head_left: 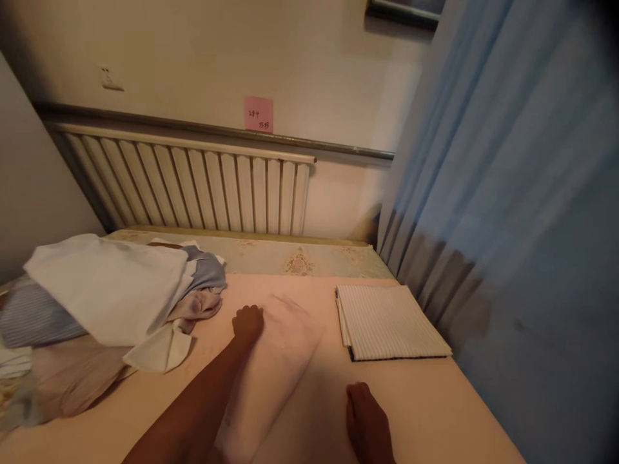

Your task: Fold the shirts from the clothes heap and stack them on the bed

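Observation:
A thin pale pink cloth (280,361), blurred and semi-sheer, lies at a slant over the pink bed sheet in front of me. At its upper left corner my left hand (248,324) is closed, with the cloth's edge at its fingers. My right hand (368,422) hovers low on the right, its fingers curled, apart from the cloth's right edge; I see nothing in it. Beyond that hand lies a flat folded stack of striped white cloth (391,322) with a dark lower edge.
A loose heap of clothes (116,290), white on top with blue and beige below, covers the left side. A radiator (203,187) runs along the wall behind the bed, under a pink note (258,115). A blue curtain (522,225) hangs along the right edge.

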{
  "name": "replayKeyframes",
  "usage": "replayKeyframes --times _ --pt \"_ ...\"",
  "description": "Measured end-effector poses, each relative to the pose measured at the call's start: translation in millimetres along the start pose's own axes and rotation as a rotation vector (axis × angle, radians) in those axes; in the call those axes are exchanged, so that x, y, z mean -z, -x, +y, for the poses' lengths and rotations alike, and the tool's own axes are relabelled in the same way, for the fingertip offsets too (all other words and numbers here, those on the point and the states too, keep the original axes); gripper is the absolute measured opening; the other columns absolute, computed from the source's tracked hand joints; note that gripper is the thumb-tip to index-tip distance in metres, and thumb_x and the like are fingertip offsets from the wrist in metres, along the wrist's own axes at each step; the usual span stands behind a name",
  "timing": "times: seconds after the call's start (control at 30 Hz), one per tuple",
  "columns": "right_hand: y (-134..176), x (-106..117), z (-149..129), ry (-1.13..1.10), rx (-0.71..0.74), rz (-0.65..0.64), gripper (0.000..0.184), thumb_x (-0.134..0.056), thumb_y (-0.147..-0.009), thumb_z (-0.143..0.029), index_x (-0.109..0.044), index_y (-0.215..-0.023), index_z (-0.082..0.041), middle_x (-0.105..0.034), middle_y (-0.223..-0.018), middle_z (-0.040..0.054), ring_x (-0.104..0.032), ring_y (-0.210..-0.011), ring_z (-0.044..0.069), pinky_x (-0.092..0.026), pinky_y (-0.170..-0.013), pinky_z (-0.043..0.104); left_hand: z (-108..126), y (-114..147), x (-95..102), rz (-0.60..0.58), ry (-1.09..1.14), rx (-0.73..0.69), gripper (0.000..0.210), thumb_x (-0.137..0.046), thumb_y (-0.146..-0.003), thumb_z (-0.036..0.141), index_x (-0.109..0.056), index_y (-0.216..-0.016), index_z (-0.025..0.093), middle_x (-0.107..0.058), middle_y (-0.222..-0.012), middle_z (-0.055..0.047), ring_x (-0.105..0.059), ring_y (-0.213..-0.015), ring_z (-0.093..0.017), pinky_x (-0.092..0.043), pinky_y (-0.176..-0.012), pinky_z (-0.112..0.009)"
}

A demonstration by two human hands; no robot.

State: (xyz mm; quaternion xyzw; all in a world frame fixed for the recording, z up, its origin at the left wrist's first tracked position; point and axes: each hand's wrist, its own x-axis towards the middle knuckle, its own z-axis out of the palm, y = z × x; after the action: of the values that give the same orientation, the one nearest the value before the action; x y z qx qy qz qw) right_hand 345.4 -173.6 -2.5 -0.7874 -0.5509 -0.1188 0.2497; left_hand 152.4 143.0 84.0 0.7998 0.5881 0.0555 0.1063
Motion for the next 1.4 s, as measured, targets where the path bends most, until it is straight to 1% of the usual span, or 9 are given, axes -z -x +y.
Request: replayKeyframes --times 0.13,0.37,0.53,0.77,0.97,1.1,1.2,1.3,1.4 --pt "-1 -1 1 0.001 -0.004 -0.025 0.019 -0.039 -0.09 -0.015 -0.055 -0.096 -0.023 -0.06 -0.089 0.0052 -0.061 -0.077 0.019 -0.046 -0.067 0.028 13 -9 -10.2 0.057 -0.04 -0.104 0.039 -0.032 -0.094 0.033 -0.06 -0.109 0.01 -0.059 -0.115 -0.021 -0.052 -0.111 -0.033 -0.039 -0.09 -0.045" --pt "-2 4 0 -0.09 -0.112 -0.038 0.021 -0.036 -0.094 -0.021 -0.057 -0.098 -0.023 -0.063 -0.092 0.0055 -0.064 -0.08 0.019 -0.049 -0.071 0.03 25 -3 -21.1 0.017 -0.015 -0.387 0.029 -0.04 -0.093 0.033 -0.059 -0.106 0.016 -0.057 -0.112 -0.014 -0.049 -0.11 -0.027 -0.036 -0.095 -0.039" --pt "-6 8 -2 -0.153 -0.287 0.038 0.026 -0.035 -0.096 -0.032 -0.057 -0.105 -0.022 -0.066 -0.1 0.0076 -0.066 -0.088 0.021 -0.051 -0.075 0.031 35 21 -30.9 -0.043 0.048 -0.578 0.028 -0.043 -0.092 0.034 -0.06 -0.111 0.02 -0.059 -0.112 -0.011 -0.05 -0.109 -0.025 -0.035 -0.097 -0.038" --pt "-8 11 -5 -0.133 -0.216 0.036 0.03 -0.031 -0.099 -0.036 -0.057 -0.104 -0.021 -0.065 -0.097 0.0086 -0.065 -0.089 0.021 -0.05 -0.076 0.031 45 72 -46.6 -0.048 0.166 -0.68 0.032 -0.044 -0.093 0.037 -0.06 -0.115 0.021 -0.063 -0.111 -0.009 -0.053 -0.107 -0.023 -0.039 -0.097 -0.037" --pt "-6 12 -5 -0.113 -0.158 0.044 0.03 -0.03 -0.1 -0.034 -0.056 -0.105 -0.019 -0.063 -0.097 0.0086 -0.062 -0.09 0.02 -0.047 -0.078 0.03 29 100 -47.9 0.079 0.22 -0.549 0.044 -0.037 -0.095 0.035 -0.046 -0.135 0.018 -0.051 -0.138 -0.012 -0.041 -0.13 -0.024 -0.031 -0.11 -0.041" --pt "-5 12 -5 -0.093 -0.146 0.053 0.032 -0.029 -0.1 -0.035 -0.057 -0.104 -0.019 -0.063 -0.096 0.0081 -0.062 -0.088 0.019 -0.047 -0.075 0.028 -12 115 -45.7 0.176 0.151 -0.368 0.047 -0.037 -0.095 0.033 -0.045 -0.136 0.011 -0.044 -0.145 -0.018 -0.031 -0.139 -0.028 -0.023 -0.115 -0.044" --pt "-5 12 -6 -0.094 -0.158 0.05 0.032 -0.029 -0.099 -0.035 -0.057 -0.104 -0.019 -0.063 -0.096 0.0078 -0.062 -0.087 0.019 -0.046 -0.075 0.028 -52 132 -42.8 0.222 0.028 -0.208 0.046 -0.039 -0.093 0.032 -0.047 -0.133 0.01 -0.043 -0.145 -0.02 -0.032 -0.139 -0.031 -0.026 -0.112 -0.046" --pt "-4 13 -6 -0.1 -0.167 0.038 0.031 -0.03 -0.098 -0.033 -0.056 -0.105 -0.018 -0.063 -0.098 0.0081 -0.061 -0.089 0.02 -0.045 -0.077 0.03 -86 153 -36.2 0.223 -0.033 -0.084 0.045 -0.038 -0.093 0.032 -0.046 -0.131 0.01 -0.046 -0.142 -0.02 -0.039 -0.133 -0.031 -0.032 -0.107 -0.045" --pt "-4 14 -6 -0.108 -0.186 0.021 0.031 -0.031 -0.097 -0.032 -0.056 -0.106 -0.017 -0.063 -0.101 0.0085 -0.061 -0.091 0.021 -0.044 -0.078 0.031 -106 173 -26.6 0.216 -0.036 -0.028 0.043 -0.038 -0.092 0.032 -0.046 -0.128 0.011 -0.054 -0.13 -0.019 -0.05 -0.118 -0.03 -0.037 -0.099 -0.042"
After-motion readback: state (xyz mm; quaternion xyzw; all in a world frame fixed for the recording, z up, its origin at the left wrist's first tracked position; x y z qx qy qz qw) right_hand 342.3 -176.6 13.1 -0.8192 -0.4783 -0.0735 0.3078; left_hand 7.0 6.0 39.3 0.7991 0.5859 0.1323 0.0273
